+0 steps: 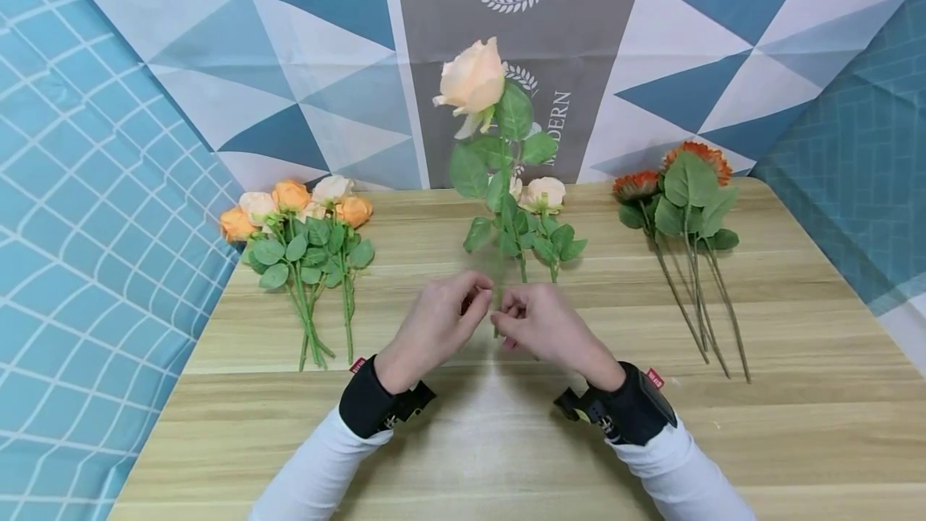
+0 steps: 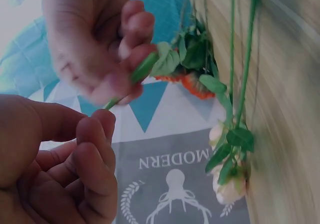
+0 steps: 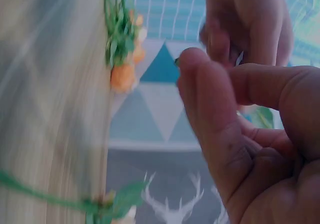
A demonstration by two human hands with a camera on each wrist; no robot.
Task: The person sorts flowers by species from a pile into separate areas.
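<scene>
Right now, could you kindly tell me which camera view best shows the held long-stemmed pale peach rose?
The head view: the pale peach rose shows bloom and leaves plainly. The left wrist view shows only a short piece of green stem; the right wrist view, only small green bits.

On the worktop (image 1: 477, 457): rose bunch (image 1: 311, 256) at left, two roses (image 1: 544, 195) at rear centre, flower bunch (image 1: 689, 183) at right. Upright rose (image 1: 473, 77) before the two, its stem between left hand (image 1: 437, 322) and right hand (image 1: 550, 326). Cloth backdrop (image 1: 318, 22) behind.
</scene>
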